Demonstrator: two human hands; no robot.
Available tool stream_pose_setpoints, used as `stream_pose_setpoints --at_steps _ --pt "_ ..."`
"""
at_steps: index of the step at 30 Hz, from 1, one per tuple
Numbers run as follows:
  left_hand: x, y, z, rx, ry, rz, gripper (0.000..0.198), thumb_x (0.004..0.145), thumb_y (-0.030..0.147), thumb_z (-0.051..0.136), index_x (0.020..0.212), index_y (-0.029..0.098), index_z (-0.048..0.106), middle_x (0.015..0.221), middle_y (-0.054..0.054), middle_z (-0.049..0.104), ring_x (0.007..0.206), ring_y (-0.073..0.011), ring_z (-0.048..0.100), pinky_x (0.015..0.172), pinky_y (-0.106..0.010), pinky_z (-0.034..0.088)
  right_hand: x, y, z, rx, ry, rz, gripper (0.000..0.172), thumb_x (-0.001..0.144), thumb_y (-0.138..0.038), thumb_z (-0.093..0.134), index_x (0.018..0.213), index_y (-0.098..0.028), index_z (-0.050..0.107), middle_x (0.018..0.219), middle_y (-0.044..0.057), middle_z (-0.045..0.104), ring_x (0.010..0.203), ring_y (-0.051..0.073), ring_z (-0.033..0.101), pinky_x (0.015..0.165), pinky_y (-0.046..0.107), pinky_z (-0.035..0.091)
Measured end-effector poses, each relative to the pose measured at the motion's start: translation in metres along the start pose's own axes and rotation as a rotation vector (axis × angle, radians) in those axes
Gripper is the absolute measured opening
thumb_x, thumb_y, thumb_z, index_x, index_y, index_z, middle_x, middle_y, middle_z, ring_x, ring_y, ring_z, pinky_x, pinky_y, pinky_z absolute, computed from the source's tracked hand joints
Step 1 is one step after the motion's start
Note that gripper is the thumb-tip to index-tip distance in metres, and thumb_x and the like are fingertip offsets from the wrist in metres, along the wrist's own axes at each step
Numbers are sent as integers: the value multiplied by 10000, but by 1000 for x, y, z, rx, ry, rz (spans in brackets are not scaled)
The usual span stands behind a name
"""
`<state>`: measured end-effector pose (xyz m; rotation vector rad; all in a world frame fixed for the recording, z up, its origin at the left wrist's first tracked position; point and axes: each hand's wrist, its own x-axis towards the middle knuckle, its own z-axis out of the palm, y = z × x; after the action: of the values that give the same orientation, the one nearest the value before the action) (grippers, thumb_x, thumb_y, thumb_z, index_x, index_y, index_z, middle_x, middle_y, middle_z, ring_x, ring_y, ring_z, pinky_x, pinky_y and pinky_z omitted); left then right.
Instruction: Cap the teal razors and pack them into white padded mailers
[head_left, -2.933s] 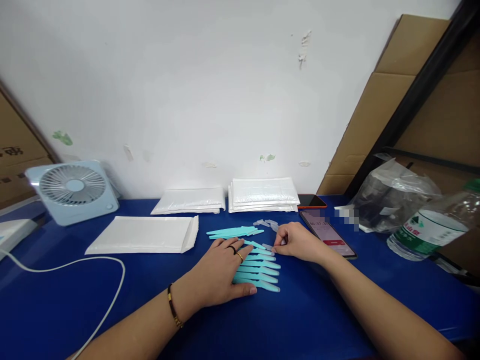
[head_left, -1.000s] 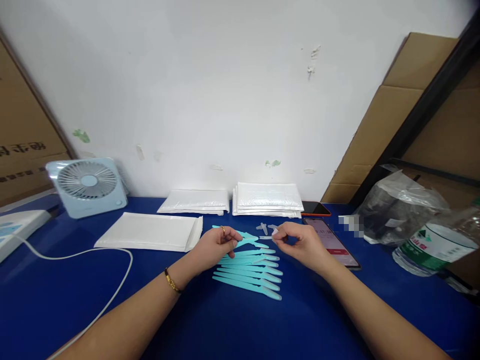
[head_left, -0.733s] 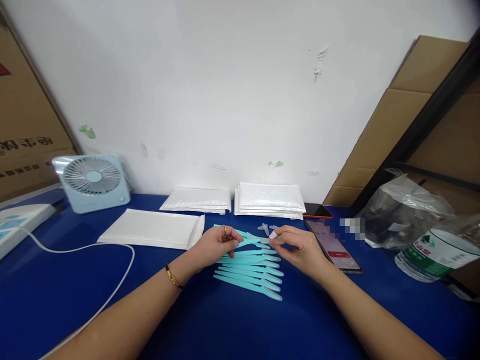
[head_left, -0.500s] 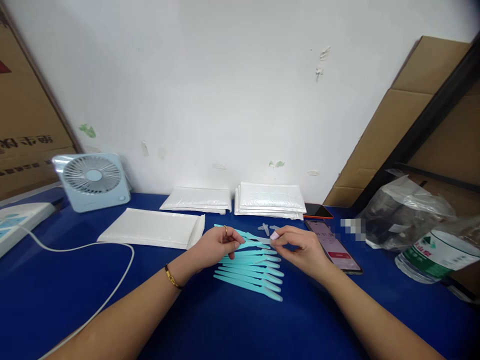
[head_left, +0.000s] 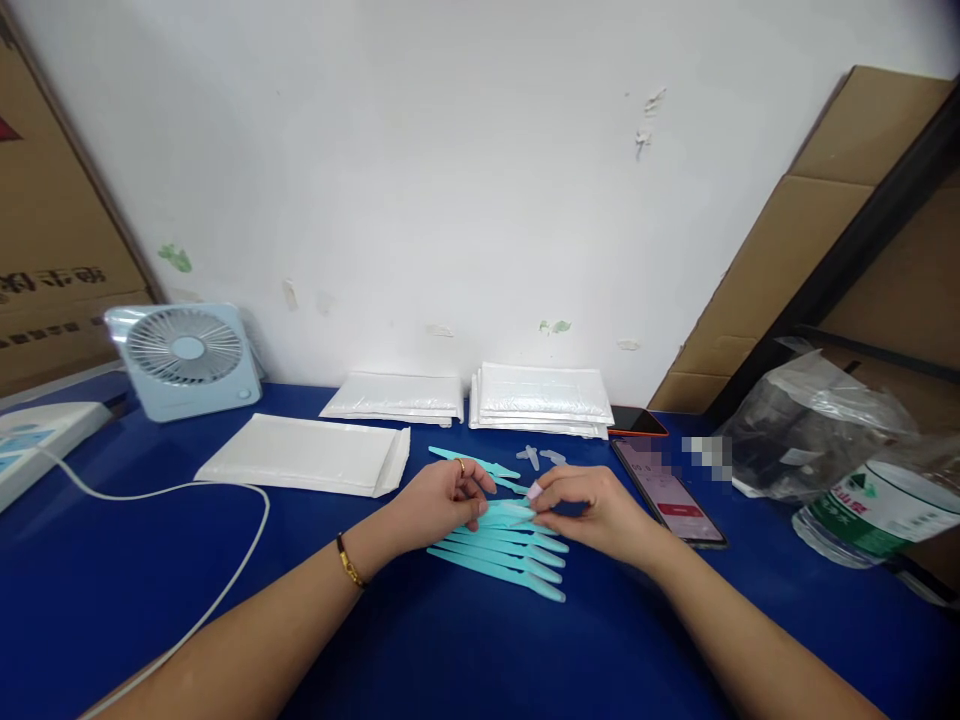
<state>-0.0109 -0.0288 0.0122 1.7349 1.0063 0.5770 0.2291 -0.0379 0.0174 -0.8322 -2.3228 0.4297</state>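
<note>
Between my two hands is a turquoise eyebrow razor (head_left: 504,514), raised just over a row of the same kind. My left hand (head_left: 442,503) pinches its handle end between thumb and fingers. The fingers of my right hand (head_left: 592,508) close around its blade end, where a small clear cap seems to sit, partly hidden by the fingertips. Below, several turquoise razors (head_left: 495,570) lie side by side with pale tips to the right. Another razor (head_left: 469,461) without a visible cap lies beyond my left hand. Loose clear caps (head_left: 529,456) rest just behind my right fingertips.
White bubble mailers (head_left: 300,455) lie at left, with more mailers (head_left: 540,395) stacked by the wall. A phone (head_left: 671,495) lies beside my right forearm. A fan (head_left: 187,360) and white cable (head_left: 251,500) are left; a plastic-wrapped bottle (head_left: 870,510) stands right.
Both hands have come a little nearer to me, and my right hand has moved left, closing on the razor's blade end. The razors behind are more exposed.
</note>
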Motion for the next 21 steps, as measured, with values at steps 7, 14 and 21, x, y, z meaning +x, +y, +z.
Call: stream_pose_setpoints --at_steps 7,14,21 --pt "-4 -1 3 545 99 169 148 762 272 560 876 226 643 857 0 631 817 -154 562 696 -244 434 -7 45 -23 -367 92 420 159 794 -285 540 826 -213 678 822 33 641 684 152 584 627 260 442" --pt "1 -9 5 749 109 193 147 750 286 611 888 249 649 896 15 647 866 -171 556 722 -248 412 -3 52 -4 -539 -25 466 149 777 -226 509 777 -191 653 784 42 605 661 145 560 624 249 401" --pt "0 -3 5 857 126 208 151 809 202 475 762 197 618 782 -8 629 733 -144 556 628 -231 388 -3 33 -10 -232 -23 473 157 823 -288 464 818 -184 582 718 9 586 589 119 509 546 225 376"
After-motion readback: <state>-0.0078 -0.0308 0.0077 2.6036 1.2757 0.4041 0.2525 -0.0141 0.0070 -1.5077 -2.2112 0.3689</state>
